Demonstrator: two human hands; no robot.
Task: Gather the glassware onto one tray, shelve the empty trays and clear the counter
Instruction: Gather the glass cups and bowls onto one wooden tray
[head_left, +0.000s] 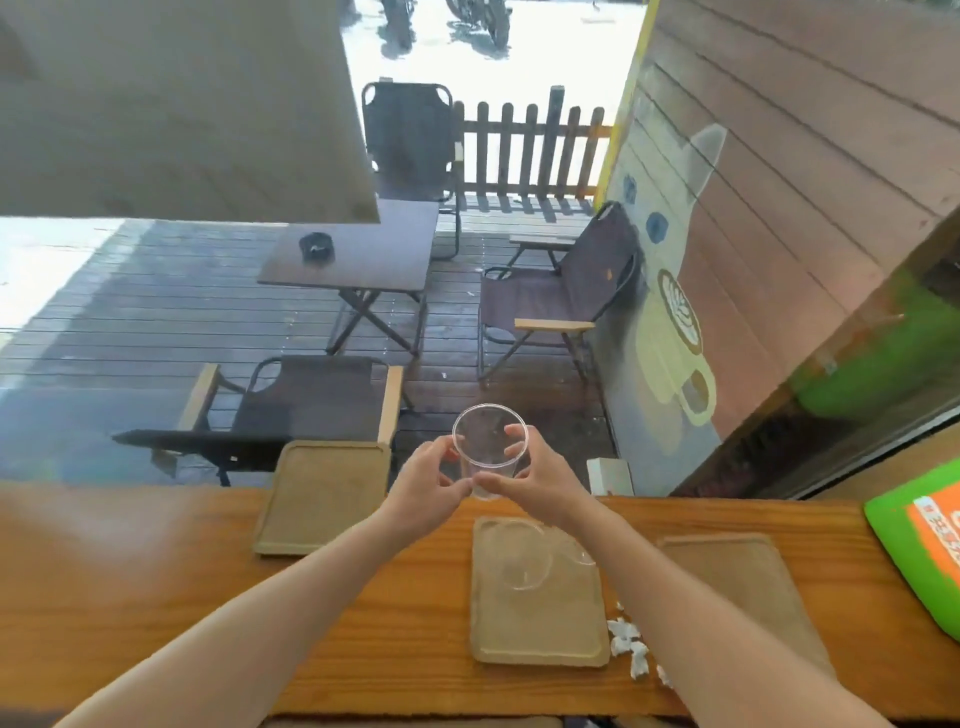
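Both my hands hold one clear glass (489, 441) in the air above the far edge of the wooden counter (156, 597). My left hand (431, 478) grips its left side and my right hand (535, 475) its right side and rim. Below it lies the middle tray (535, 639), tan, with two clear glasses on it: a large one (519, 558) and a smaller one (576, 553) partly behind my right forearm. An empty tan tray (322, 499) lies to the left. A third, darker tray (748, 587) lies to the right, half hidden by my right arm.
Crumpled white paper scraps (631, 647) lie between the middle and right trays. A green and orange packet (930, 551) sits at the counter's right end. A small white box (610, 475) stands by the window. Beyond the glass are patio chairs and a table.
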